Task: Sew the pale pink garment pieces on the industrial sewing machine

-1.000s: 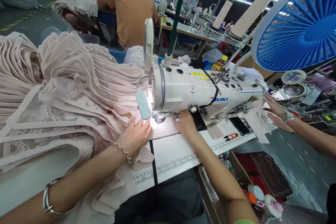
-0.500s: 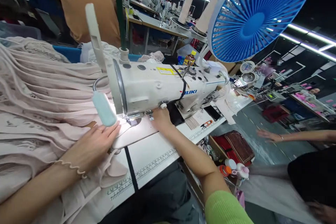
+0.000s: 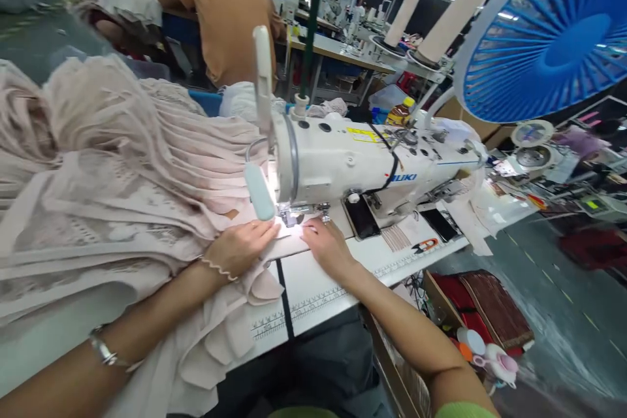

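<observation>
Pink fabric (image 3: 122, 163), pleated and lace-trimmed, lies heaped across the left of the counter (image 3: 323, 287), its edge running under the needle area of the white sewing machine (image 3: 362, 163). I see my left hand (image 3: 240, 248) resting flat on the fabric edge, fingers extended toward the presser foot, pressing rather than gripping. My right hand (image 3: 326, 245) lies just beside it on the lit counter in front of the needle, fingers spread and released, holding nothing. A small lamp (image 3: 258, 191) hangs above the left hand. A blue fan (image 3: 553, 39) stands to the right. A person in an orange shirt (image 3: 230, 19) sits beyond the machine.
</observation>
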Tool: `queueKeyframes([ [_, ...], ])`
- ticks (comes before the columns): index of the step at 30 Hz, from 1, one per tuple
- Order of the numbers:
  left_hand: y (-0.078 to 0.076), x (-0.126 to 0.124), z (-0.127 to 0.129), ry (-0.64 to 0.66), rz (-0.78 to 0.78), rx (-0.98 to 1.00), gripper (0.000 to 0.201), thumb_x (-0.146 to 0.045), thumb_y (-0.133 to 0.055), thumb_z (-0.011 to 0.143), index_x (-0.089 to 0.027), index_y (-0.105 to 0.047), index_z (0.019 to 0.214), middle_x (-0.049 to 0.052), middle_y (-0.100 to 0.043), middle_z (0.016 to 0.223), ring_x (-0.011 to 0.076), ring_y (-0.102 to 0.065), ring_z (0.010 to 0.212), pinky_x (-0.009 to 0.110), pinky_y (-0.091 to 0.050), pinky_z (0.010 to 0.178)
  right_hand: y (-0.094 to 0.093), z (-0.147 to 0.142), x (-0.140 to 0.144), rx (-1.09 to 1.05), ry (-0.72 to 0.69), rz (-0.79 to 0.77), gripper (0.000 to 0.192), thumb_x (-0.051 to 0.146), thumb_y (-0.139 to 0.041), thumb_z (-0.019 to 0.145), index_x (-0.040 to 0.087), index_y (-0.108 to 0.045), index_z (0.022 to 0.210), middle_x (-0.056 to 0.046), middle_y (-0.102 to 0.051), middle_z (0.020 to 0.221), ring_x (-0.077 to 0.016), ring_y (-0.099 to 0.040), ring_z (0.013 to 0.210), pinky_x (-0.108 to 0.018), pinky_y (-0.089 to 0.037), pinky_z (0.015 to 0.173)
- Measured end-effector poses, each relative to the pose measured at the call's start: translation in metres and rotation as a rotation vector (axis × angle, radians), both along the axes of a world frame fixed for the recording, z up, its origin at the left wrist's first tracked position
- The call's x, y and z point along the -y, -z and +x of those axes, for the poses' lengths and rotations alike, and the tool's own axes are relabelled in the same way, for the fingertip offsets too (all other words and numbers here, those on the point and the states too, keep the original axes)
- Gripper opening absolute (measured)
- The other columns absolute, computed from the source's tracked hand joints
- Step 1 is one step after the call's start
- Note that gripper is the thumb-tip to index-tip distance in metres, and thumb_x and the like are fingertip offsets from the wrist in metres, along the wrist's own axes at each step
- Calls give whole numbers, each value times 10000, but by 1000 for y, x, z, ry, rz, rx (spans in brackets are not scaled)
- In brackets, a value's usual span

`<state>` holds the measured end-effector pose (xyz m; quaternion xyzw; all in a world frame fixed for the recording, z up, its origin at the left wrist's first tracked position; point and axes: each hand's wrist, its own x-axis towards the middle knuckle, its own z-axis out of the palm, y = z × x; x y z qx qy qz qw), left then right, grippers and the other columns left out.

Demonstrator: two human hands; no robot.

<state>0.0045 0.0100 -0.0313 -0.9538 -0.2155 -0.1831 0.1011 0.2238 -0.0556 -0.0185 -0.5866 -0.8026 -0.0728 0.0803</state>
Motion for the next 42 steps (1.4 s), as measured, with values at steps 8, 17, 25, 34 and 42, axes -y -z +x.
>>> queueKeyframes([
  [8, 6, 58, 46, -63, 73, -151, 387, -16, -371, 924, 5, -600, 1236, 273, -635, 1227, 330, -659, 1107, 356, -554, 689, 2, -1, -5, -38, 72, -29, 279, 160, -406, 991, 175, -682, 1027, -101, -684, 999, -215, -600, 900, -309, -454, 816],
  [17, -6, 34, 25, -108, 35, -140, 353, -14, -360, 948, 14, -617, 1189, 244, -654, 1174, 284, -609, 1132, 441, -474, 980, -30, -14, -22, 187, 217, -331, 282, 133, -407, 957, 190, -595, 1158, -91, -716, 906, -218, -656, 780, -278, -397, 614],
  [25, 14, 28, 17, -271, -265, 220, 331, -69, -422, 958, -101, -584, 1246, 124, -670, 1232, 202, -613, 1178, 334, -523, 988, -3, -32, -19, -47, 230, -176, 183, 203, -407, 929, 152, -578, 969, -59, -676, 723, -185, -605, 652, -264, -321, 587],
  [34, 16, 49, 25, -113, -65, 138, 364, -60, -432, 952, -26, -546, 1296, 134, -632, 1305, 261, -554, 1273, 359, -413, 1087, 2, -27, -15, -192, 224, -148, 171, 199, -380, 872, 183, -548, 901, -50, -659, 670, -189, -549, 576, -270, -251, 541],
  [42, 9, 56, 25, -155, 26, 26, 351, -86, -406, 966, -26, -577, 1266, 163, -607, 1335, 293, -559, 1262, 406, -415, 1059, 2, -26, -15, -223, 221, -188, 232, 250, -317, 936, 197, -533, 867, -46, -657, 685, -188, -565, 597, -274, -286, 564],
])
